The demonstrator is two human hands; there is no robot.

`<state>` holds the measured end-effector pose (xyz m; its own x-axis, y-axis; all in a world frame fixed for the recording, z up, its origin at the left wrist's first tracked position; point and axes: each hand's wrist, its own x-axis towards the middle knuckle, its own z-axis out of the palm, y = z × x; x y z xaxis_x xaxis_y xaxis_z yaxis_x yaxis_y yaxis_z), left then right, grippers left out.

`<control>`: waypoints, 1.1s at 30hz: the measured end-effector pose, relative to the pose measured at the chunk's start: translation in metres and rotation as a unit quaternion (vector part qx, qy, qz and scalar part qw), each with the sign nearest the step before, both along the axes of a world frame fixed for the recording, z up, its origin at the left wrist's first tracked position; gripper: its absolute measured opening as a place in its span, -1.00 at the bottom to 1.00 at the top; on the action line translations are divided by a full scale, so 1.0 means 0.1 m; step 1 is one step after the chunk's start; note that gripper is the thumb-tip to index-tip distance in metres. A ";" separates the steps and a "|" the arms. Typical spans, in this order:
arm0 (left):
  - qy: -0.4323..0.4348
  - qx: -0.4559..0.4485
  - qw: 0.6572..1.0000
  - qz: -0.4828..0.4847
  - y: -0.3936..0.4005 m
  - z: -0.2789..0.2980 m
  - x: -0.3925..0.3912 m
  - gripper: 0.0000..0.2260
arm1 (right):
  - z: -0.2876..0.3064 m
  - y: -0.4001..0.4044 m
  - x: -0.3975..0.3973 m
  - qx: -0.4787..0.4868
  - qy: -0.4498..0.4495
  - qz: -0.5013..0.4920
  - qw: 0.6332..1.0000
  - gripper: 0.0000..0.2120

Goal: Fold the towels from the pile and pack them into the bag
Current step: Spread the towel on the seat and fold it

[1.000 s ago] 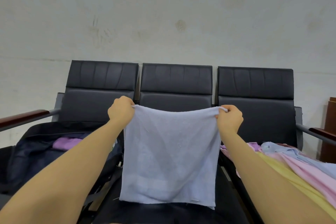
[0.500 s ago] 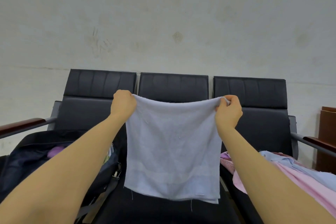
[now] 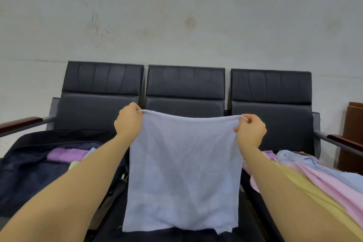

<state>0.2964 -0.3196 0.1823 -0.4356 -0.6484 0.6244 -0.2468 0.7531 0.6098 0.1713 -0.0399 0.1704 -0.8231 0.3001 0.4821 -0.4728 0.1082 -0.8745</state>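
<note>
Towel (image 3: 182,171) hangs lower than 0.5 s ago; bag's (image 3: 25,175) purple contents and pile (image 3: 314,173) show more. Left hand (image 3: 127,122) pinches its top left corner, right hand (image 3: 250,130) its top right; cloth hangs flat between.

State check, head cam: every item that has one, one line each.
Pale blue towel: unfolded, hanging flat, held up by its two top corners.
Left hand: grips the top left corner.
Right hand: pinches the top right corner.
Bag: open on the left seat, a purple towel inside.
Towel pile: unfolded, heaped on the right seat.
</note>
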 end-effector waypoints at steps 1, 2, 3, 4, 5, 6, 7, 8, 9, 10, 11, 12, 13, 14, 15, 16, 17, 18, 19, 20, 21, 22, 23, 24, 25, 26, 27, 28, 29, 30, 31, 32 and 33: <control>-0.012 0.009 1.000 0.004 -0.02 -0.09 -0.05 -0.87 | -0.07 -0.01 -0.05 0.014 -0.011 -0.009 1.000 -0.85; -0.019 0.023 1.000 0.003 -0.04 -0.18 -0.12 -0.88 | -0.13 -0.04 -0.11 0.029 -0.022 -0.016 0.999 -0.86; -0.023 0.045 0.999 -0.002 -0.06 -0.27 -0.20 -0.89 | -0.19 -0.07 -0.18 0.041 -0.034 -0.021 0.998 -0.87; -0.022 0.073 0.997 -0.009 -0.09 -0.36 -0.28 -0.89 | -0.24 -0.11 -0.25 0.051 -0.047 -0.025 0.997 -0.88; -0.019 0.106 0.994 -0.017 -0.12 -0.44 -0.38 -0.89 | -0.29 -0.16 -0.32 0.060 -0.061 -0.026 0.996 -0.90; -0.011 0.139 0.990 -0.027 -0.13 -0.50 -0.48 -0.90 | -0.34 -0.21 -0.39 0.069 -0.076 -0.026 0.994 -0.91; -0.001 0.169 0.985 -0.038 -0.15 -0.55 -0.58 -0.90 | -0.38 -0.26 -0.46 0.078 -0.089 -0.025 0.993 -0.91; 0.013 0.191 0.980 -0.049 -0.17 -0.59 -0.68 -0.90 | -0.42 -0.30 -0.54 0.088 -0.099 -0.024 0.991 -0.90; 0.025 0.205 0.977 -0.057 -0.19 -0.61 -0.78 -0.90 | -0.44 -0.35 -0.62 0.098 -0.106 -0.024 0.989 -0.89; 0.033 0.211 0.975 -0.065 -0.21 -0.62 -0.88 -0.90 | -0.45 -0.39 -0.70 0.106 -0.107 -0.024 0.988 -0.88; 0.042 0.211 0.974 -0.075 -0.23 -0.60 -0.98 -0.90 | -0.45 -0.43 -0.78 0.109 -0.103 -0.021 0.988 -0.88; 0.053 0.207 0.973 -0.087 -0.24 -0.57 -1.07 -0.90 | -0.44 -0.47 -0.86 0.106 -0.096 -0.019 0.990 -0.88; 0.067 0.202 0.972 -0.100 -0.26 -0.53 -1.15 -0.91 | -0.41 -0.50 -0.93 0.099 -0.085 -0.017 0.991 -0.88; 0.084 0.196 0.971 -0.110 -0.27 -0.48 -1.21 -0.91 | -0.38 -0.54 -0.99 0.089 -0.070 -0.015 0.993 -0.87; 0.104 0.192 0.969 -0.117 -0.28 -0.43 -1.28 -0.91 | -0.34 -0.57 -1.05 0.075 -0.051 -0.013 0.996 -0.87; 0.124 0.187 0.967 -0.123 -0.28 -0.37 -1.34 -0.91 | -0.29 -0.61 -1.11 0.056 -0.032 -0.011 0.998 -0.87; 0.144 0.183 0.964 -0.129 -0.27 -0.33 -1.37 -0.92 | -0.25 -0.64 -1.14 0.034 -0.015 -0.009 0.999 -0.88; 0.163 0.179 0.961 -0.135 -0.26 -0.30 -1.40 -0.93 | -0.22 -0.67 -1.17 0.014 -0.002 -0.005 1.000 -0.90; 0.181 0.178 0.957 -0.141 -0.24 -0.28 -1.40 -0.94 | -0.19 -0.70 -1.18 -0.003 0.008 -0.003 1.000 -0.91; 0.196 0.180 0.953 -0.147 -0.21 -0.28 -1.40 -0.95 | -0.19 -0.71 -1.18 -0.015 0.014 0.000 1.000 -0.93; 0.206 0.183 0.949 -0.150 -0.18 -0.30 -1.38 -0.96 | -0.20 -0.73 -1.17 -0.023 0.020 0.002 1.000 -0.93; 0.213 0.189 0.947 -0.149 -0.16 -0.34 -1.35 -0.96 | -0.22 -0.73 -1.15 -0.028 0.026 0.005 0.999 -0.93; 0.218 0.194 0.946 -0.143 -0.14 -0.40 -1.32 -0.97 | -0.26 -0.73 -1.12 -0.031 0.030 0.009 0.999 -0.93; 0.219 0.196 0.947 -0.133 -0.13 -0.48 -1.28 -0.97 | -0.31 -0.72 -1.09 -0.032 0.031 0.012 0.999 -0.93; 0.216 0.192 0.950 -0.121 -0.12 -0.56 -1.23 -0.96 | -0.37 -0.71 -1.05 -0.032 0.030 0.015 0.999 -0.92; 0.207 0.184 0.955 -0.104 -0.11 -0.65 -1.19 -0.95 | -0.44 -0.68 -1.00 -0.029 0.027 0.018 0.999 -0.91; 0.193 0.174 0.962 -0.081 -0.10 -0.75 -1.13 -0.94 | -0.52 -0.65 -0.94 -0.021 0.024 0.019 0.999 -0.91; 0.172 0.165 0.970 -0.054 -0.09 -0.84 -1.08 -0.94 | -0.61 -0.62 -0.88 -0.007 0.019 0.016 1.000 -0.91; 0.148 0.158 0.976 -0.026 -0.08 -0.94 -1.03 -0.93 | -0.69 -0.58 -0.82 0.010 0.011 0.011 1.000 -0.92; 0.122 0.152 0.981 0.001 -0.06 -1.03 -0.98 -0.90 | -0.76 -0.54 -0.75 0.031 0.001 0.002 1.000 -0.92; 0.097 0.146 0.984 0.023 -0.04 -1.12 -0.93 -0.88 | -0.85 -0.50 -0.70 0.055 -0.010 -0.013 0.998 -0.93; 0.074 0.137 0.987 0.039 -0.02 -1.20 -0.88 -0.87 | -0.92 -0.46 -0.65 0.077 -0.018 -0.031 0.996 -0.93; 0.055 0.126 0.989 0.050 0.00 -1.28 -0.83 -0.87 | -0.99 -0.43 -0.62 0.096 -0.026 -0.050 0.994 -0.93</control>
